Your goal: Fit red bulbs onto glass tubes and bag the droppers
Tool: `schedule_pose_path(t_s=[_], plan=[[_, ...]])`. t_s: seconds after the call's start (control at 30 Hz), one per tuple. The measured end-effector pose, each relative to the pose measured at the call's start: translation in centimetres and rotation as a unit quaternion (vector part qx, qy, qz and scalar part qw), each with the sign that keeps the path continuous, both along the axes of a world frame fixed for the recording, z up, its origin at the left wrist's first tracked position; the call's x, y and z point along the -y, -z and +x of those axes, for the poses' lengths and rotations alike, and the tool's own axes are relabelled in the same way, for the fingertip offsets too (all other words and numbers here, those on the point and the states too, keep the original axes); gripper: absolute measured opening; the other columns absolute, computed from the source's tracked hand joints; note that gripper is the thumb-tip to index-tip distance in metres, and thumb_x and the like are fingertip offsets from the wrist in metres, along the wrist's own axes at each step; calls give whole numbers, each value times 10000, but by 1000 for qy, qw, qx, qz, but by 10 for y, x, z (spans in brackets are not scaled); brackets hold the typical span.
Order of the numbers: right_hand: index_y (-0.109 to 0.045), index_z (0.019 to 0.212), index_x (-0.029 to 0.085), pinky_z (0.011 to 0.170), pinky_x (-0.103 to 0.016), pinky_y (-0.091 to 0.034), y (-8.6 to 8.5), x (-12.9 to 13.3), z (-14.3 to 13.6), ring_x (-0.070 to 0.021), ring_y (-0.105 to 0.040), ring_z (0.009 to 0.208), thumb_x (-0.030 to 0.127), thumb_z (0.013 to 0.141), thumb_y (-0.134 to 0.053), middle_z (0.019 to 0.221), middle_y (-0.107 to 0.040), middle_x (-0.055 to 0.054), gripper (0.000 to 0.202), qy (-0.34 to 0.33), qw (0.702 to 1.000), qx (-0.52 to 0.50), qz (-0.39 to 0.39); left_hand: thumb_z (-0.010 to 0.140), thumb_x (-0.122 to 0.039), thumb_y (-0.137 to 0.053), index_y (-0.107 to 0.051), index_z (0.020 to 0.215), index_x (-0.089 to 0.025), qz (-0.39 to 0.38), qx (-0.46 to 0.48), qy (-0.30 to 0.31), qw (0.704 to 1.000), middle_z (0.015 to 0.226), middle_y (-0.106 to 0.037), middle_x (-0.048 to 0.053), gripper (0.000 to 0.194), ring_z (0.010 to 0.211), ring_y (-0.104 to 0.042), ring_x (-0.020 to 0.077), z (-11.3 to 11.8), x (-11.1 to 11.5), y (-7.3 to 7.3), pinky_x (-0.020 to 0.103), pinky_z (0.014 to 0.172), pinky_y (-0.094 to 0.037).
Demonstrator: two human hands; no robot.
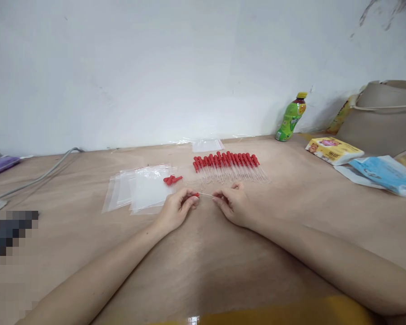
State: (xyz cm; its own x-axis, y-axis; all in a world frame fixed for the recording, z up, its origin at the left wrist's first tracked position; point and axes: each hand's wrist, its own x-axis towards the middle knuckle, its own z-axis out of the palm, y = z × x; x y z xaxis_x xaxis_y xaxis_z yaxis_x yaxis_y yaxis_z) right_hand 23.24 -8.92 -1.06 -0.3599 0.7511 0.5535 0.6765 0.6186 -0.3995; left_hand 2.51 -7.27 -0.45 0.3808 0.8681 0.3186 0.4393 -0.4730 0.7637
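Observation:
My left hand [180, 207] is closed on a red rubber dropper bulb [196, 195], mostly hidden by the fingers. A thin clear dropper tube [206, 194] runs from the bulb across to my right hand [232, 203], whose thumb and fingers pinch its other end. Just beyond my hands lies a row of droppers [226, 164], their red bulbs away from me and clear tubes towards me. Several loose red bulbs [172, 180] lie beside clear zip bags [149, 187], to the left of the row.
A small stack of bags [208, 145] lies near the wall. On the right are a green drink bottle [292, 117], a yellow tissue pack [334, 150], a blue packet [387, 174] and a grey bucket [385, 117]. A grey cable [50, 174] crosses the left side.

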Motion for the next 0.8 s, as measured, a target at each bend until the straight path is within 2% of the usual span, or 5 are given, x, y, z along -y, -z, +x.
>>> schedule_pose_path(t_s=[0.2,0.33,0.5,0.63,0.8], plan=[[-625,902,219,774,-307,-241,3,-4,3,-107,-540,621,327,869,-420,777,-678,-14,234,-18,1000,-6,-20,846,-325,-458,-568,855,-165,7,4,7,1000,660,-609,6,195,579,-574,115,-2,-1,4,229,561,-479],[-637,927,253,763,-307,-228,1,-8,7,-108,-565,666,284,861,-441,820,-685,3,209,-46,999,-8,-25,842,-320,-465,-597,848,-170,19,-19,20,999,660,-618,-1,200,577,-574,113,-3,1,2,220,562,-470],[-647,906,246,733,-308,-217,-8,-11,13,-110,-551,656,255,854,-438,793,-674,3,215,-76,995,58,10,840,-284,-480,-629,846,-190,56,-85,41,994,727,-655,-13,177,634,-585,111,-2,6,-4,213,606,-457],[-648,865,221,710,-314,-203,-7,-8,11,-119,-533,647,239,852,-423,742,-662,-10,226,-56,991,108,57,824,-293,-517,-651,851,-202,63,-106,39,992,782,-677,-21,165,668,-599,114,0,6,-6,214,629,-458],[-601,824,173,694,-308,-205,-2,-4,3,-119,-534,636,213,854,-404,725,-661,-13,203,-22,994,85,60,786,-325,-571,-664,866,-190,63,-83,6,994,802,-696,-8,183,665,-626,129,-2,4,-5,219,616,-484]])
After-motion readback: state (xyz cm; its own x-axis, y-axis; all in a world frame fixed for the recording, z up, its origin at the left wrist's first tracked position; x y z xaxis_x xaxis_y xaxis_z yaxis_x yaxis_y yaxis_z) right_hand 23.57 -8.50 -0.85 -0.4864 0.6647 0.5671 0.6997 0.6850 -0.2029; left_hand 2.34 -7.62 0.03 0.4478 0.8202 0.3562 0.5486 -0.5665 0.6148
